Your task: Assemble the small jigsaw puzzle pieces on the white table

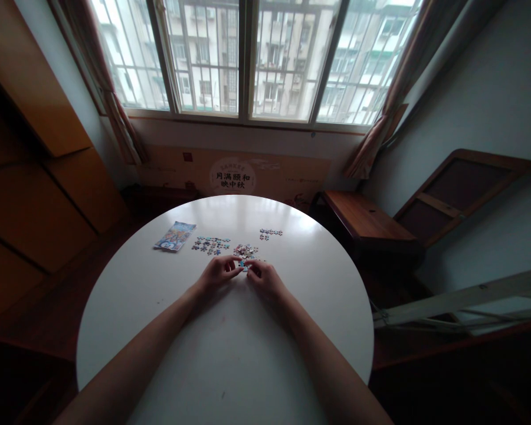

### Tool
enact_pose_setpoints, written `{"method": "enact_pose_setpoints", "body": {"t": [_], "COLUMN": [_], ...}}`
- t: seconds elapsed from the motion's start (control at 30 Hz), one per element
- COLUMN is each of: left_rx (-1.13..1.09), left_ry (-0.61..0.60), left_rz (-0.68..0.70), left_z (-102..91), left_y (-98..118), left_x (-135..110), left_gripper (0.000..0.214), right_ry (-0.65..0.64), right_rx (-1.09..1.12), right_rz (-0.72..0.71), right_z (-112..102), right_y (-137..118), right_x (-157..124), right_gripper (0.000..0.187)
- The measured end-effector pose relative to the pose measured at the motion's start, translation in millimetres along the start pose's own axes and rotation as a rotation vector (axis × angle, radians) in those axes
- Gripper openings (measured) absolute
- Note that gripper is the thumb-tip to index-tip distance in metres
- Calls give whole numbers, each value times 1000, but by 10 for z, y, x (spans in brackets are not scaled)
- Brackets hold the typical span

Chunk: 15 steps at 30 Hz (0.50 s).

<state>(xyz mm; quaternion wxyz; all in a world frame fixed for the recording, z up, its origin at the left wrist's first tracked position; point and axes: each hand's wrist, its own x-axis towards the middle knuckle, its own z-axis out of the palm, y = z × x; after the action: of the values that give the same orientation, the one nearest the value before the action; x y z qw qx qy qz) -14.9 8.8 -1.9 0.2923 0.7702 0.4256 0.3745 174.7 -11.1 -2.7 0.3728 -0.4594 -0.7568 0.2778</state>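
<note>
Both my hands rest on a round white table [168, 307], fingertips meeting near its middle. My left hand [218, 272] and my right hand [265, 277] are curled in a pinch around small blue puzzle pieces [243, 265] held between them. Just beyond my fingers lies a heap of loose puzzle pieces [245, 251]. To its left is a spread group of pieces [210, 244], and a short joined strip of pieces [270, 233] lies farther back on the right.
A colourful puzzle packet [175, 235] lies at the table's left. A wooden bench [363, 218] stands to the right, wooden cabinets [35, 195] to the left, and a printed cardboard panel [232, 174] leans under the barred window [248, 59].
</note>
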Motion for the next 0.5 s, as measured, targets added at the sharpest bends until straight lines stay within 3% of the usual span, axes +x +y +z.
{"method": "enact_pose_setpoints", "body": {"t": [0.5], "left_rx": [-6], "left_ry": [10], "left_rz": [21], "left_z": [0], "left_y": [5], "left_x": [-4], "left_gripper": [32], "right_ry": [-4], "right_rx": [20], "right_rz": [0], "right_z": [-3], "right_y": [-12], "right_x": [2], "right_gripper": [31]}}
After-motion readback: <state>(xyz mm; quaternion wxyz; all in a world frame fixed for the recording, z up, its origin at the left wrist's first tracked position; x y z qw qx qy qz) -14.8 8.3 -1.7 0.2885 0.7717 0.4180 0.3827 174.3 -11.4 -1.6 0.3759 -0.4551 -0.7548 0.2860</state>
